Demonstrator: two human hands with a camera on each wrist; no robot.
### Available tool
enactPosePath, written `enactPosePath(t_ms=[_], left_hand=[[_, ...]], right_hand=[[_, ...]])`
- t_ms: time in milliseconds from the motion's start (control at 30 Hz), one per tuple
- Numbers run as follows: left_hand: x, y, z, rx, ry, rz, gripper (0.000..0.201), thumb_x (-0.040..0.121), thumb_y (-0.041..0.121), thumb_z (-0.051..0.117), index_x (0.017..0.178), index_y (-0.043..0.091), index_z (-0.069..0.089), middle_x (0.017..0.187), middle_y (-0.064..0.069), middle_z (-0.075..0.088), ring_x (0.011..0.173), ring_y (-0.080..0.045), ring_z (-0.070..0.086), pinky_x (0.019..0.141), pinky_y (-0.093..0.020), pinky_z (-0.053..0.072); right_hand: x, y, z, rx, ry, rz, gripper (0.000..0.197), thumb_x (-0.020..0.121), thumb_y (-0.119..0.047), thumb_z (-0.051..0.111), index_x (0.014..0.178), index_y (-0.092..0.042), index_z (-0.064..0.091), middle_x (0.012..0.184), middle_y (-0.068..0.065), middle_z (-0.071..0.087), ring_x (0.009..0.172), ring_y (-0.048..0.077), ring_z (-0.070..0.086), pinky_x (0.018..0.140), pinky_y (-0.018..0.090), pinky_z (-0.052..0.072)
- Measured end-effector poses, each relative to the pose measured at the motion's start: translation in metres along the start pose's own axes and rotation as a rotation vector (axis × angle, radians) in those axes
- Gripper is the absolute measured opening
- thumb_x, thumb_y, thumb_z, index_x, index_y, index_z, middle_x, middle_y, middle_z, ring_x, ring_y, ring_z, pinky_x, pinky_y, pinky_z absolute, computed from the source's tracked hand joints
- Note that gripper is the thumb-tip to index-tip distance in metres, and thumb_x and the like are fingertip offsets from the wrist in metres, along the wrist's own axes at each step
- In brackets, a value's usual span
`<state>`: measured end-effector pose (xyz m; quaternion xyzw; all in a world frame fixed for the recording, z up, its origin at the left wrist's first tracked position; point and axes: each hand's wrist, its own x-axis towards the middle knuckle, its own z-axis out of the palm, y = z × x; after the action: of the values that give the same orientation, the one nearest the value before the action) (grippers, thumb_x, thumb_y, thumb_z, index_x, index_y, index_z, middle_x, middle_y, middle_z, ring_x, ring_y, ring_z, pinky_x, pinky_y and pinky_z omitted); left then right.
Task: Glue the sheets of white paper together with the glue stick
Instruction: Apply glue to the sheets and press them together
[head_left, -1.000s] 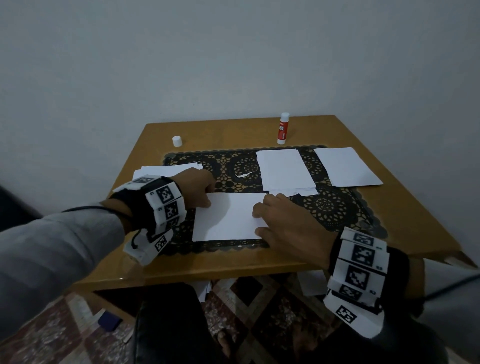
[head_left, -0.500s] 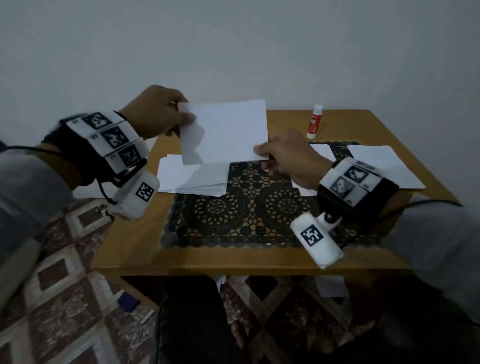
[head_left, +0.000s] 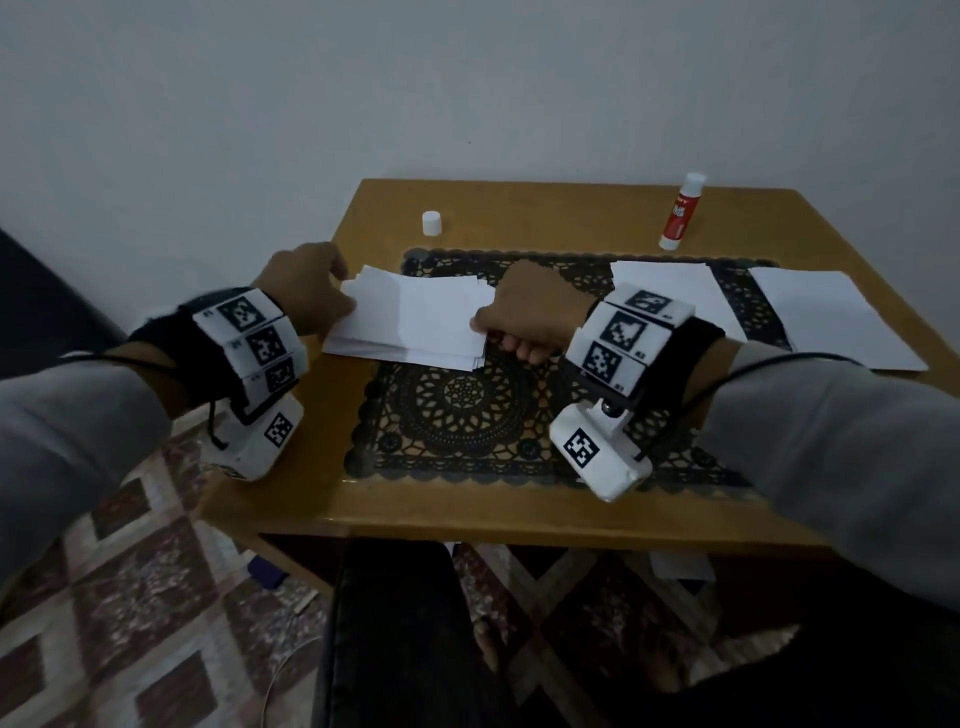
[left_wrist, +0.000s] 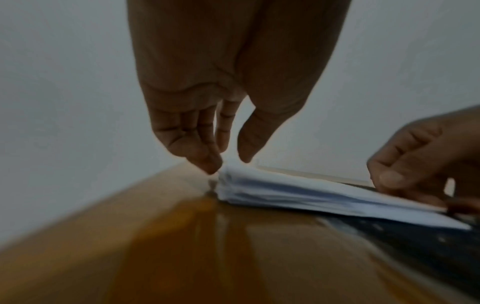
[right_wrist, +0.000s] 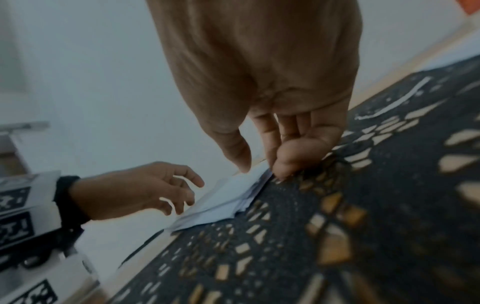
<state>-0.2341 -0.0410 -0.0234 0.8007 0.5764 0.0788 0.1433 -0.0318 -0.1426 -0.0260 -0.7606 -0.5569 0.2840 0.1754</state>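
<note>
On the wooden table (head_left: 545, 213), seen from my head, a stack of white sheets (head_left: 415, 322) lay half on the black lace mat (head_left: 457, 410) and half on bare wood to the left. My left hand (head_left: 306, 291) met the stack's left edge with fingers loosely extended, gripping nothing I could make out, while my right hand (head_left: 530, 312) pinched the right edge, thumb on top and fingers curled beneath. Two more white sheets (head_left: 675, 296) lay flat to the right on the mat, the glue stick (head_left: 681, 212) stood upright at the far right with its cap off, and its white cap (head_left: 431, 223) stood well apart at the far left. From my left wrist, my fingertips (left_wrist: 207, 164) just touched the stack's corner (left_wrist: 259, 189), the thumb apart from them, the hand relaxed. From my right wrist, my thumb and curled fingers (right_wrist: 288, 156) clamped the top sheet's edge (right_wrist: 233, 197) where it lay on the mat (right_wrist: 337, 226); my left hand (right_wrist: 135, 189) hovered at the far side, fingers spread.
</note>
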Motion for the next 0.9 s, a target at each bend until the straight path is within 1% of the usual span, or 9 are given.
enactPosePath(t_ms=[67,133,233,300,433,667,733,800,900], left_hand=[[-0.003,-0.002,-0.002,0.074,-0.04,0.05,0.051,0.088,0.029,0.065,0.131,0.011,0.045,0.121,-0.017,0.059,0.108,-0.033,0.054,0.083,-0.036,0.044],[-0.009,-0.003,-0.005,0.161,-0.176,0.121,0.068,0.083,0.037,0.069,0.139,0.015,0.038,0.132,-0.015,0.052,0.115,-0.032,0.051,0.09,-0.037,0.042],[-0.02,-0.003,-0.004,0.233,-0.307,0.2,0.083,0.075,0.037,0.077,0.144,0.02,0.034,0.14,-0.01,0.046,0.12,-0.03,0.048,0.095,-0.037,0.04],[-0.022,-0.004,-0.002,0.235,-0.266,0.215,0.075,0.075,0.033,0.079,0.139,0.02,0.042,0.133,-0.012,0.05,0.113,-0.03,0.051,0.091,-0.036,0.042],[-0.021,-0.006,-0.006,0.19,-0.214,0.219,0.052,0.074,0.029,0.08,0.12,0.019,0.059,0.107,-0.01,0.06,0.09,-0.025,0.057,0.078,-0.031,0.045],[-0.019,-0.005,-0.003,0.241,-0.214,0.233,0.055,0.074,0.033,0.079,0.121,0.021,0.054,0.105,-0.007,0.048,0.083,-0.02,0.047,0.072,-0.029,0.036],[-0.019,-0.005,-0.003,0.242,-0.229,0.224,0.06,0.075,0.036,0.077,0.127,0.022,0.048,0.113,-0.01,0.049,0.087,-0.02,0.045,0.074,-0.03,0.037],[-0.019,-0.005,0.0,0.23,-0.231,0.226,0.066,0.076,0.037,0.076,0.131,0.022,0.043,0.122,-0.012,0.049,0.09,-0.02,0.045,0.077,-0.031,0.039],[-0.019,-0.004,0.003,0.219,-0.219,0.238,0.066,0.077,0.039,0.074,0.133,0.021,0.043,0.124,-0.014,0.049,0.093,-0.022,0.044,0.081,-0.032,0.041]], right_hand=[[0.001,0.002,0.0,-0.073,0.078,-0.101,0.025,0.088,-0.019,0.065,0.071,-0.003,0.055,0.073,0.024,0.06,0.05,0.028,0.058,0.05,0.033,0.049],[-0.002,0.003,0.001,-0.13,0.053,-0.209,0.035,0.085,-0.024,0.071,0.1,0.005,0.059,0.099,0.027,0.063,0.077,0.035,0.063,0.061,0.033,0.047],[-0.005,0.004,0.004,-0.334,-0.045,-0.341,0.072,0.076,-0.042,0.078,0.13,-0.01,0.043,0.105,0.001,0.049,0.095,0.019,0.048,0.074,0.029,0.038],[-0.003,0.001,0.007,-0.431,-0.039,-0.385,0.069,0.077,-0.041,0.078,0.129,-0.012,0.045,0.103,-0.002,0.045,0.095,0.015,0.041,0.073,0.028,0.033],[0.004,0.003,0.005,-0.402,-0.023,-0.363,0.052,0.081,-0.032,0.075,0.122,-0.011,0.052,0.1,-0.004,0.048,0.101,0.019,0.05,0.072,0.025,0.032],[0.024,-0.001,-0.009,-0.378,-0.038,-0.338,0.082,0.079,-0.051,0.073,0.139,-0.01,0.037,0.137,0.01,0.048,0.119,0.027,0.048,0.097,0.038,0.043],[0.029,-0.004,-0.008,-0.331,-0.152,-0.333,0.094,0.076,-0.053,0.074,0.147,-0.011,0.028,0.144,0.005,0.042,0.128,0.023,0.043,0.104,0.028,0.036],[0.031,-0.007,-0.004,-0.321,-0.255,-0.351,0.097,0.072,-0.052,0.078,0.146,-0.014,0.029,0.14,-0.003,0.044,0.124,0.015,0.043,0.099,0.014,0.033],[0.034,-0.007,0.003,-0.516,-0.242,-0.376,0.119,0.062,-0.066,0.078,0.152,-0.018,0.018,0.149,0.006,0.037,0.133,0.024,0.038,0.11,0.039,0.034]])
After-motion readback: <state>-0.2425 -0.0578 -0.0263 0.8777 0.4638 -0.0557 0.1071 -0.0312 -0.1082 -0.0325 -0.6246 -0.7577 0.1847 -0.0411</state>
